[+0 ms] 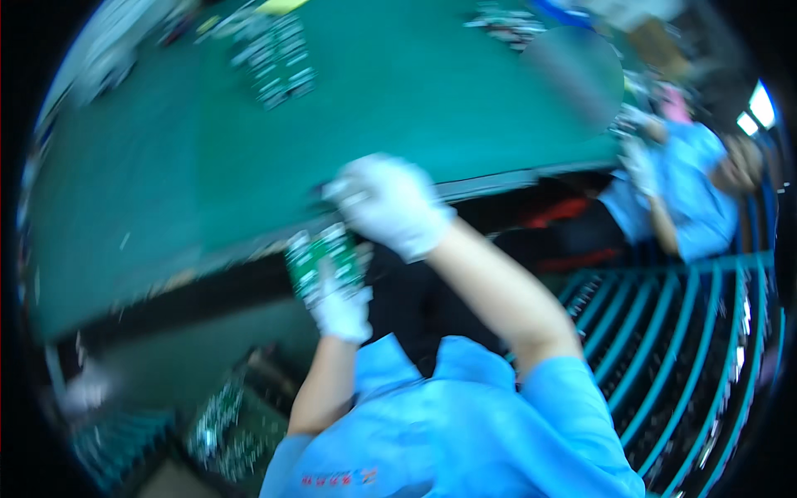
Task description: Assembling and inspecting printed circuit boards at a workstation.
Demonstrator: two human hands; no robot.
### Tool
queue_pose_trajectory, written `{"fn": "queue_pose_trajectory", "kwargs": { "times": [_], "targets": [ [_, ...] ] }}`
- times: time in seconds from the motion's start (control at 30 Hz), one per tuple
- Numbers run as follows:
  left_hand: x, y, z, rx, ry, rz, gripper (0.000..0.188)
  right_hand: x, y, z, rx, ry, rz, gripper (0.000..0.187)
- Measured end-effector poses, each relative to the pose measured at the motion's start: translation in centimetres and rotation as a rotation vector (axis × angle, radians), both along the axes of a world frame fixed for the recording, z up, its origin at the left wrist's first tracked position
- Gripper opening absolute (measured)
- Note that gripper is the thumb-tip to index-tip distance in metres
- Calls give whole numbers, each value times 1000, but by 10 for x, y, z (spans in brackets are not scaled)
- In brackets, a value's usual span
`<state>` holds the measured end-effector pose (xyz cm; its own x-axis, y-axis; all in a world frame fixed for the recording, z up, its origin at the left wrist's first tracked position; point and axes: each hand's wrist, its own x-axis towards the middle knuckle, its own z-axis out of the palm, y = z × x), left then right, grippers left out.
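My left hand (342, 311), in a white glove, grips a green circuit board (305, 259) just off the table's near edge. The thumb or a finger lies across the board's face, and small pale parts dot it. Above and to the right of the board, my right hand (388, 203), also gloved in white, is curled over the table edge with its fingers closed. At its fingertips a small dark thing (320, 191) shows, too smeared by motion to name. The right hand and the board appear apart.
A green-topped table (398, 100) stretches ahead, with several circuit boards (282, 62) at its far left and more parts (506, 29) at the far right. A co-worker (693, 183) sits at right. Teal slatted racks (664, 332) stand right; boards (220, 423) lie low at left.
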<state>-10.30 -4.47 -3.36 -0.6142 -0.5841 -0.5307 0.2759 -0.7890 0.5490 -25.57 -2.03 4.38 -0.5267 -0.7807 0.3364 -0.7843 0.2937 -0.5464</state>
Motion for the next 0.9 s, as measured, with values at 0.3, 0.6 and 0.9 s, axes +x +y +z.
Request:
{"fn": "queue_pose_trajectory", "kwargs": {
  "times": [0.3,0.6,0.9],
  "targets": [
    [8,-2,-31,-24,126,1,40,14,25,-36,56,83,92,13],
    [1,-4,-20,-61,128,7,39,18,10,-38,76,239,150,13],
    [1,0,-20,-50,144,60,37,6,15,-42,96,275,278,9]
  ]
}}
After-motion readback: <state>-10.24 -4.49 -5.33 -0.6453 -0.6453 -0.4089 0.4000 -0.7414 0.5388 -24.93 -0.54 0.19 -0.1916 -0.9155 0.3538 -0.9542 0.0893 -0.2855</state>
